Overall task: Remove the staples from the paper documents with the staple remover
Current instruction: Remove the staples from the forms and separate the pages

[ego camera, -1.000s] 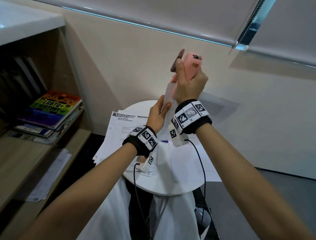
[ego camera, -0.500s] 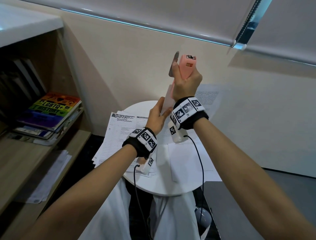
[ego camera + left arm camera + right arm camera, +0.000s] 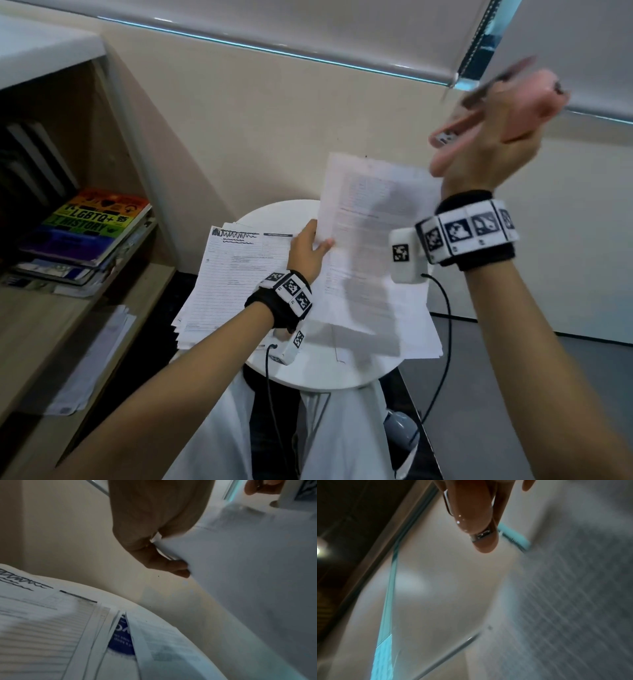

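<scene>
Nearest us, our left hand (image 3: 308,248) pinches the paper document (image 3: 370,240) by its left edge, upright above the round table (image 3: 342,373) and its paper stacks (image 3: 233,277). Farther up, well apart, our right hand (image 3: 493,137) is clamped round the pink staple remover (image 3: 534,99). We should bring the remover squarely to the stapled corner and hold the sheets taut.
</scene>
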Demonstrator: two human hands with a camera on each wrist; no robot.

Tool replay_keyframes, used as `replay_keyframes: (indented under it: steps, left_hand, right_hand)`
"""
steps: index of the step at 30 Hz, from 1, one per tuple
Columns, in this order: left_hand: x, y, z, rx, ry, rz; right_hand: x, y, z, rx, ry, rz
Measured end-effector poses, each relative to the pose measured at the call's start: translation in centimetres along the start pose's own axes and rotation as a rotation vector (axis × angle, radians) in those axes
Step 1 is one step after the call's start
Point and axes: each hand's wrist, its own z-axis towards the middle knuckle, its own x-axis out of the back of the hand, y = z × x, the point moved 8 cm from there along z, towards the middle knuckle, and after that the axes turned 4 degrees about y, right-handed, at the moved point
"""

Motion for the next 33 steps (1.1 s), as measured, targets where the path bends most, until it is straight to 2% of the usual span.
replay_keyframes:
  steps: [3,5,6,8,11,13,16,21,24,25,27,29,31,33]
  left_hand:
    - [-2.3,-4.2,-1.7,0.15,-0.027,0.19]
    - [-3.4,-6.4,-3.0,0.249,-0.037,0.251]
    - [-3.8,-7.3,-3.5,0.294,-0.038,0.265]
    - [-4.2,-8.8,-4.3,0.378,-0.029,0.3]
    - [-4.8,-9.8,-4.7,0.476,-0.025,0.344]
    - [-5.1,-9.6,-4.8,0.513,0.01,0.327]
    - [-5.7,-8.2,-5.8,0.473,0.049,0.259]
    - [-7.8,-7.9,-9.4,0.423,-0.081,0.239]
    - [-8.7,-8.1,-10.0,0.406,-0.182,0.246]
    - [-8.6,-7.9,-9.9,0.411,-0.198,0.243]
    - [-7.3,-7.3,-9.4,0.429,-0.206,0.251]
    - [-4.0,-6.6,-8.0,0.392,-0.15,0.338]
    - [1.6,-6.0,-5.8,0.31,0.02,0.509]
    - [8.3,-6.4,-4.0,0.341,0.231,0.679]
  right_hand:
    - [4.3,0.7,0.0,-0.076,0.0,-0.109]
    - [7.4,2.3,-0.6,-0.169,-0.047,-0.291]
    - [9.3,3.9,-1.2,-0.251,-0.094,-0.416]
    - [13.7,8.0,-3.5,-0.511,-0.171,-0.658]
    - [19.7,12.7,-7.2,-0.86,-0.227,-0.896]
    - [22.4,14.1,-8.8,-0.995,-0.26,-1.028]
    - [24.8,15.0,-10.3,-1.143,-0.2,-1.039]
    - [24.8,15.0,-10.6,-1.182,-0.166,-1.037]
    - [24.2,14.9,-11.3,-1.216,-0.208,-1.034]
    - [24.1,15.2,-11.3,-1.185,-0.214,-1.06]
    - [24.6,16.0,-10.1,-0.989,-0.254,-1.155]
    - [25.1,17.8,-9.3,-0.868,-0.3,-1.212]
    - [21.8,16.2,-10.3,-0.843,-0.324,-1.147]
    - [18.4,15.0,-12.2,-0.877,-0.405,-1.062]
